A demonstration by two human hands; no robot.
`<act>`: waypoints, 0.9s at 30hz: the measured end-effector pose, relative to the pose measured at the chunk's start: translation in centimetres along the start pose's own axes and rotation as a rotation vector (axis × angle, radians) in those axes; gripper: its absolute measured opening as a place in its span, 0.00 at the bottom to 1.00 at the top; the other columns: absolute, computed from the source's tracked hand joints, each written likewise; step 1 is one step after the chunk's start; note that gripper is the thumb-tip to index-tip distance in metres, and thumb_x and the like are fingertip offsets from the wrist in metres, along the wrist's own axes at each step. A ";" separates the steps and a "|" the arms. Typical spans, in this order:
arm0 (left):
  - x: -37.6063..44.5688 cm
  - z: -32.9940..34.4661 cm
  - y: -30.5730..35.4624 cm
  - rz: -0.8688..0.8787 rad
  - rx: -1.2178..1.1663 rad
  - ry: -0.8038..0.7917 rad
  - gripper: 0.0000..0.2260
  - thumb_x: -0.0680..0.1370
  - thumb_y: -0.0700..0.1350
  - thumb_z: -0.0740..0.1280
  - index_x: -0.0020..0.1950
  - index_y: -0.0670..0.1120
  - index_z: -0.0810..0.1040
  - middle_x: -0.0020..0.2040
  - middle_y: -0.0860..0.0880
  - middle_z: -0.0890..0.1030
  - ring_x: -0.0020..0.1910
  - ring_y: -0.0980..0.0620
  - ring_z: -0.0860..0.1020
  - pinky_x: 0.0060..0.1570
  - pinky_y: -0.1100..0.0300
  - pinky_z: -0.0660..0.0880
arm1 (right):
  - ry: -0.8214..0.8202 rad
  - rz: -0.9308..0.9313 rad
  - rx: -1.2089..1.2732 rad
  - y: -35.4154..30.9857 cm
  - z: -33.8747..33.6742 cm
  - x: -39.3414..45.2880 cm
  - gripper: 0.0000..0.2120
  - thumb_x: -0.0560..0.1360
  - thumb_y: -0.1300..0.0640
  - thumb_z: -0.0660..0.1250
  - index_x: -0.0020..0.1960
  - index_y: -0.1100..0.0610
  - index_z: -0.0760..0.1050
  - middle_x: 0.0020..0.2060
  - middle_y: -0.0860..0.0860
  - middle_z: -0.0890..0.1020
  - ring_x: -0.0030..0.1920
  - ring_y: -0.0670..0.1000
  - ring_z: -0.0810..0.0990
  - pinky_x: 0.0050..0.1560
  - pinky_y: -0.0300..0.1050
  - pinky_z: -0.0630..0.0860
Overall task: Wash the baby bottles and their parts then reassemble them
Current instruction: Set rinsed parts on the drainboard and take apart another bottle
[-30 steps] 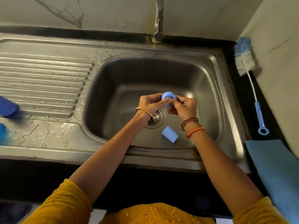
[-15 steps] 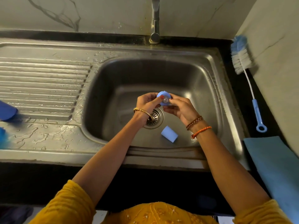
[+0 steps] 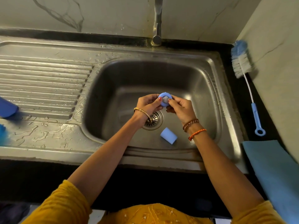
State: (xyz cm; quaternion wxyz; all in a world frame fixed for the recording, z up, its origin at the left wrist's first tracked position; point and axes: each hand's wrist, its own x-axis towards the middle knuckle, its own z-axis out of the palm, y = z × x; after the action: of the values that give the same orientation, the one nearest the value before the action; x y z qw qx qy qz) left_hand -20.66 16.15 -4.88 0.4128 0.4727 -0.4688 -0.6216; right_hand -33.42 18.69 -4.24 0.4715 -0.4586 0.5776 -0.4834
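Overhead, a person stands at a steel sink (image 3: 208, 65) and holds a small blue bottle ring (image 3: 165, 101) with a pale teat showing in its middle, up above the basin and just short of the drain (image 3: 152, 119). Both hands meet on it. The left hand (image 3: 148, 105) curls round the ring's left edge, thumb on the front face and fingers tucked behind. The right hand (image 3: 182, 109) pinches the right edge between thumb and curled fingers (the thumb tip sits close to the teat). Neither hand is spread wide; both are closed snugly on the ring.

Judging by its look, the ring is light, stiff plastic, and the teat inside is soft and springy. The draining board (image 3: 48, 81) to the left is wet, so the ring may be slippery too. A grip on the outer edge seems safest, leaving the teat free to be pushed or pulled through.

A blue cap (image 3: 168, 136) lies on its side on the sink floor, near the drain and below the hands. No water runs from the tap (image 3: 157, 26). A bottle brush (image 3: 246, 78) lies on the dark counter to the right, with a blue cloth (image 3: 275, 172) nearer the person.
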 end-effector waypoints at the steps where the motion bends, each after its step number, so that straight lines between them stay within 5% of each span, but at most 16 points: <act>1: -0.1 0.0 0.0 0.002 -0.010 -0.009 0.11 0.78 0.38 0.62 0.59 0.36 0.75 0.47 0.45 0.80 0.45 0.53 0.80 0.48 0.64 0.79 | 0.013 -0.017 0.001 0.1 -0.1 0.1 0.13 0.77 0.62 0.63 0.61 0.58 0.74 0.39 0.48 0.79 0.38 0.43 0.78 0.39 0.31 0.77; 10: -0.1 0.2 -0.2 -0.067 -0.087 0.003 0.13 0.81 0.41 0.58 0.57 0.34 0.77 0.45 0.41 0.81 0.40 0.52 0.83 0.45 0.61 0.80 | 0.202 -0.038 -0.162 1.4 0.2 0.7 0.10 0.74 0.64 0.66 0.53 0.66 0.79 0.36 0.53 0.79 0.29 0.43 0.77 0.29 0.31 0.75; 14: 0.3 0.1 0.3 -0.246 -0.248 0.119 0.08 0.79 0.40 0.63 0.45 0.36 0.78 0.36 0.43 0.80 0.29 0.53 0.81 0.32 0.63 0.79 | 0.115 0.006 -0.109 1.2 0.1 0.6 0.12 0.74 0.64 0.66 0.56 0.66 0.77 0.34 0.50 0.78 0.25 0.38 0.75 0.29 0.29 0.74; 18: 0.5 -0.4 0.4 -0.437 -0.357 0.133 0.06 0.76 0.41 0.67 0.42 0.40 0.78 0.33 0.45 0.76 0.25 0.56 0.76 0.26 0.68 0.75 | 0.043 0.052 -0.082 1.2 0.2 0.6 0.14 0.74 0.64 0.66 0.59 0.68 0.75 0.37 0.51 0.78 0.27 0.39 0.77 0.31 0.29 0.75; 22: 0.9 -0.7 -0.1 -0.460 -0.301 0.142 0.05 0.75 0.36 0.66 0.41 0.42 0.79 0.35 0.46 0.77 0.34 0.55 0.74 0.26 0.70 0.75 | -0.010 0.110 -0.070 1.3 0.1 0.5 0.16 0.74 0.64 0.66 0.60 0.69 0.74 0.46 0.56 0.79 0.40 0.49 0.79 0.37 0.33 0.78; 27: 1.2 -1.1 -0.1 -0.403 -0.323 0.215 0.06 0.75 0.37 0.67 0.38 0.44 0.77 0.30 0.48 0.77 0.30 0.55 0.73 0.27 0.67 0.74 | 0.052 0.229 -0.013 1.5 -0.4 1.1 0.09 0.76 0.68 0.60 0.51 0.71 0.77 0.37 0.53 0.78 0.36 0.47 0.76 0.32 0.31 0.77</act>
State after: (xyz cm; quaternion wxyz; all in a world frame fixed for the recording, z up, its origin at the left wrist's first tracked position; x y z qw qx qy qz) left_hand -19.87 14.81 -5.29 0.3984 0.5475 -0.2137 -0.7042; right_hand -34.08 17.83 -5.83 0.5056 -0.3800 0.6414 -0.4343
